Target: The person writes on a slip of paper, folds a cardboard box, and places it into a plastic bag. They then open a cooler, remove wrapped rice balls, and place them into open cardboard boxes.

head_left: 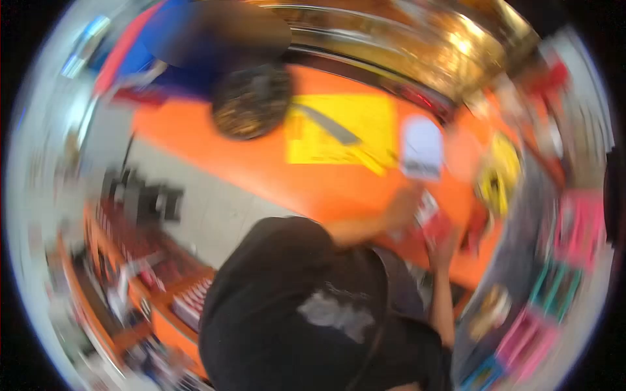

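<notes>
Motion blurs both hands over the orange table. My right hand is closed around the lower end of a red-and-white packet. At the packet's upper left side is my left hand, its fingers too smeared to make out. Beyond it, a large knife with a yellow handle lies on a yellow sheet. A white rounded board or card is just right of the sheet. Farther left stands a round dark pan or tray with brownish contents.
A yellow bag-like item lies at the table's right side. Behind the table runs a lit golden display case. Someone in blue clothing is at the upper left. Pink crates stand right, orange wooden furniture at lower left.
</notes>
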A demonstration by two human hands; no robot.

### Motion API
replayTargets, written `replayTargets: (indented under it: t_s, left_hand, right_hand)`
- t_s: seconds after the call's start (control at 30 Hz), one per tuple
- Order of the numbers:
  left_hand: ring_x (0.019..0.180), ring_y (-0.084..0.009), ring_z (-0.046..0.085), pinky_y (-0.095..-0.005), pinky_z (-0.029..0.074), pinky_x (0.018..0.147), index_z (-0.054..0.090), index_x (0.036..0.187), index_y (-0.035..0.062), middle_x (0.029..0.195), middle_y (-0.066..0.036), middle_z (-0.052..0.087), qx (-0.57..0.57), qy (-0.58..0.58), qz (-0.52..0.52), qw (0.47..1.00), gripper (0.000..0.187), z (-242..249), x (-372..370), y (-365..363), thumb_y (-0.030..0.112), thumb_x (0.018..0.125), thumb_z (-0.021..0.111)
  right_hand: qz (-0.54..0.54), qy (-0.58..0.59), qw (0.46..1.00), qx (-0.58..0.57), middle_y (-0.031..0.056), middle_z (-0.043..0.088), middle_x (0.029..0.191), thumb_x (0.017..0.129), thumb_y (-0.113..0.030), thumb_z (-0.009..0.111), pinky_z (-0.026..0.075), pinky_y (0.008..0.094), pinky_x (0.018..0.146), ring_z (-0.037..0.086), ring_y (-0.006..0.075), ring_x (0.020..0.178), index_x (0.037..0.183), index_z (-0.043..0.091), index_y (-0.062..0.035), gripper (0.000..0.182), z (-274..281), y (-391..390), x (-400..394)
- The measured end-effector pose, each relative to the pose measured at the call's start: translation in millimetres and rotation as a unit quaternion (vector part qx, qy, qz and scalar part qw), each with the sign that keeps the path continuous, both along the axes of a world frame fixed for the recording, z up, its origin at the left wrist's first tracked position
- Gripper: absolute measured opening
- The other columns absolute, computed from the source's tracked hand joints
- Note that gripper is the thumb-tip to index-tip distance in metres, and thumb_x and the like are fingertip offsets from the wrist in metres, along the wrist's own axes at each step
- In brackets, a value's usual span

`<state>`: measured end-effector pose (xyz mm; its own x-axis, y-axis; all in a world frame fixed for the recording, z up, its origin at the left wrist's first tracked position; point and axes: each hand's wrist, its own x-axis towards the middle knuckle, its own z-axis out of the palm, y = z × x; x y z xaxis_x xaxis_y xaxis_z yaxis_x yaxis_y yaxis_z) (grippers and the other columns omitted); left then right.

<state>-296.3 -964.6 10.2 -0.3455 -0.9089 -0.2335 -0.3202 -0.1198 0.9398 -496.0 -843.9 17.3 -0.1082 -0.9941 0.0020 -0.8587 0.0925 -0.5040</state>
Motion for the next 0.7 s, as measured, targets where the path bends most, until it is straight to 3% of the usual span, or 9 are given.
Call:
replayTargets:
  t_s: [0.03,0.07,0.1,0.17,0.23,0.33,0.4,0.53,0.7]
  left_hand:
    - [0.096,-0.0347,0.060,-0.0475,0.047,0.084,0.056,0.112,0.0015,0.100,-0.019,0.063,-0.024,-0.017,0.085,0.996,0.030,4.5,5.6,0.3,0.018,0.096,0.036]
    - [0.102,-0.0367,0.057,-0.0481,0.045,0.089,0.058,0.111,0.0028,0.105,-0.020,0.061,-0.205,-0.033,-0.003,0.978,0.034,10.8,5.3,1.8,0.026,0.088,0.049]
    - [0.108,-0.0386,0.054,-0.0487,0.042,0.094,0.060,0.109,0.0042,0.110,-0.022,0.059,-0.362,-0.071,-0.112,0.923,0.042,9.0,6.3,3.3,0.035,0.080,0.061]
    - [0.120,-0.0427,0.047,-0.0551,0.032,0.104,0.058,0.118,0.0005,0.124,-0.026,0.052,-0.567,-0.096,-0.076,0.814,0.068,-29.8,12.8,9.2,0.050,0.072,0.067]
    - [0.123,-0.0419,0.043,-0.0550,0.030,0.106,0.055,0.121,0.0007,0.128,-0.026,0.048,-0.544,-0.133,-0.064,0.826,0.075,-34.6,19.8,0.4,0.054,0.070,0.068]
    - [0.134,-0.0395,0.032,-0.0548,0.024,0.111,0.047,0.132,0.0013,0.142,-0.024,0.036,-0.452,-0.084,-0.120,0.880,0.097,-38.8,-67.8,52.8,0.064,0.062,0.070]
    - [0.142,-0.0379,0.025,-0.0547,0.020,0.115,0.042,0.140,0.0017,0.151,-0.024,0.028,-0.441,-0.150,-0.209,0.860,0.112,-40.4,7.4,2.7,0.071,0.057,0.072]
    - [0.146,-0.0357,0.015,-0.0554,0.018,0.115,0.037,0.144,0.0026,0.155,-0.022,0.019,-0.438,-0.177,-0.240,0.848,0.120,-1.4,27.5,12.4,0.081,0.057,0.067]
    - [0.145,-0.0364,0.018,-0.0552,0.019,0.115,0.040,0.141,0.0012,0.154,-0.022,0.023,-0.456,-0.185,-0.216,0.843,0.119,-18.0,25.2,17.8,0.078,0.056,0.070]
  right_hand:
    - [-0.025,0.016,0.999,0.037,0.0277,0.039,0.142,0.084,-0.039,0.070,0.025,0.0449,0.114,0.035,0.0412,0.134,0.142,0.033,0.0049,0.082,23.5,-3.8,7.0]
    - [0.050,0.091,0.994,0.012,0.0291,0.036,0.144,0.086,-0.042,0.067,0.024,0.0426,0.115,0.030,0.0404,0.137,0.143,0.030,0.0075,0.084,-80.5,13.6,-66.5]
    - [-0.070,0.000,0.995,-0.074,0.0299,0.033,0.146,0.086,-0.040,0.068,0.027,0.0455,0.113,0.030,0.0433,0.136,0.144,0.028,0.0061,0.085,-44.7,5.3,-41.6]
    - [-0.005,0.089,0.985,-0.146,0.0307,0.032,0.145,0.083,-0.041,0.069,0.031,0.0471,0.110,0.035,0.0445,0.133,0.145,0.028,0.0045,0.087,9.0,1.7,-17.5]
    - [0.069,0.104,0.983,-0.136,0.0306,0.032,0.146,0.084,-0.041,0.069,0.031,0.0472,0.110,0.034,0.0444,0.133,0.145,0.028,0.0041,0.086,-2.0,-11.1,-31.1]
    - [0.169,0.127,0.974,-0.076,0.0304,0.031,0.146,0.085,-0.041,0.067,0.031,0.0473,0.110,0.034,0.0443,0.134,0.145,0.028,0.0035,0.085,12.2,-32.5,-38.7]
    - [0.191,0.116,0.972,-0.077,0.0303,0.031,0.147,0.085,-0.042,0.067,0.030,0.0473,0.111,0.033,0.0442,0.134,0.146,0.028,0.0031,0.084,0.9,-42.1,-40.3]
    - [0.233,0.113,0.963,-0.071,0.0300,0.030,0.147,0.087,-0.042,0.065,0.030,0.0474,0.111,0.033,0.0441,0.135,0.146,0.028,0.0024,0.083,-8.7,-53.4,-52.3]
    - [0.288,0.092,0.952,-0.056,0.0297,0.029,0.148,0.088,-0.043,0.063,0.029,0.0475,0.111,0.031,0.0439,0.135,0.146,0.029,0.0014,0.081,-25.8,-51.8,-56.4]
